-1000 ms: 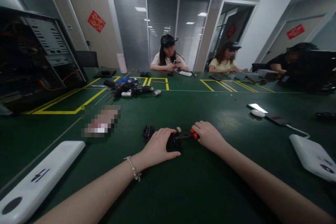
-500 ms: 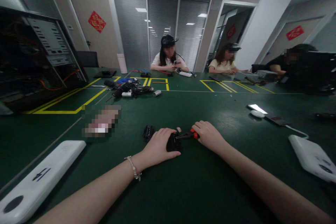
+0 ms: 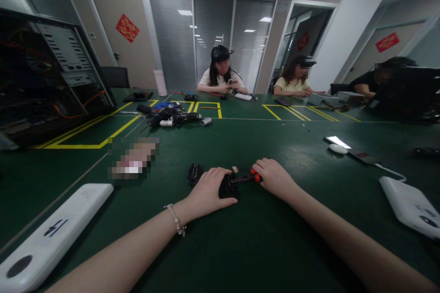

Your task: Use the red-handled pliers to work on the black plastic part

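My left hand [image 3: 208,191] is wrapped over a small black part [image 3: 227,188] and presses it onto the green table [image 3: 240,247]. My right hand [image 3: 273,177] is closed round the red-and-black handle of a small screwdriver [image 3: 245,176], whose tip points left into the black part. Another small black piece [image 3: 194,173] lies on the mat just left of my left hand, touched by neither hand.
A white power bank [image 3: 51,233] lies at the near left and another [image 3: 410,206] at the near right. A phone and a white round item [image 3: 338,148] sit right of centre. Tools and cables [image 3: 170,116] are piled further back; an open computer case [image 3: 44,78] stands left. Three people sit at the far side.
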{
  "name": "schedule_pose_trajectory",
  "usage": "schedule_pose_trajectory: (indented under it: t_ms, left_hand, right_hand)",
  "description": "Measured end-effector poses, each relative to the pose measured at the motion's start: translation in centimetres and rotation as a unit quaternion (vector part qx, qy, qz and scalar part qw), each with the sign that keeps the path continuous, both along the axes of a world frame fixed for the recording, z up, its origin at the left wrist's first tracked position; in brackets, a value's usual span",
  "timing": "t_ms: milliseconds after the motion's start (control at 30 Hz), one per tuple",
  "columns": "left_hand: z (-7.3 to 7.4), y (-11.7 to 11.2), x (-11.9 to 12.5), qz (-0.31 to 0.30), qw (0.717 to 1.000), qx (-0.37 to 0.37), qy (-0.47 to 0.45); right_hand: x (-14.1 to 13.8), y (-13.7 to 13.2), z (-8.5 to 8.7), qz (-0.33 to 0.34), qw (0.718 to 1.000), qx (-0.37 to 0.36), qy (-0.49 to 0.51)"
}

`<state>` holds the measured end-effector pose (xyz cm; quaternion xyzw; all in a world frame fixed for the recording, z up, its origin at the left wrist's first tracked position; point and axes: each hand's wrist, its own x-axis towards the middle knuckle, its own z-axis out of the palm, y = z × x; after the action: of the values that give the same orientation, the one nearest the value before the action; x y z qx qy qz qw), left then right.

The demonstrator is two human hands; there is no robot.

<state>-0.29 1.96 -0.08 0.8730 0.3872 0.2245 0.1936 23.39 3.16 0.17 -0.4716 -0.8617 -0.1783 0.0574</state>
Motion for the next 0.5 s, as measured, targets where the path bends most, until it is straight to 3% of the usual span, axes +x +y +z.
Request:
schedule_pose_trajectory:
  t_ms: [267, 500]
  left_hand:
    - [0.39, -0.22, 0.03, 0.004, 1.000, -0.010, 0.007]
    - [-0.22, 0.05, 0.08, 0.002, 1.000, 0.012, -0.001]
  right_hand:
    - [0.03, 0.13, -0.17, 0.000, 1.000, 0.006, 0.002]
    - [-0.06, 0.27, -0.40, 0.001, 1.000, 0.009, 0.000]
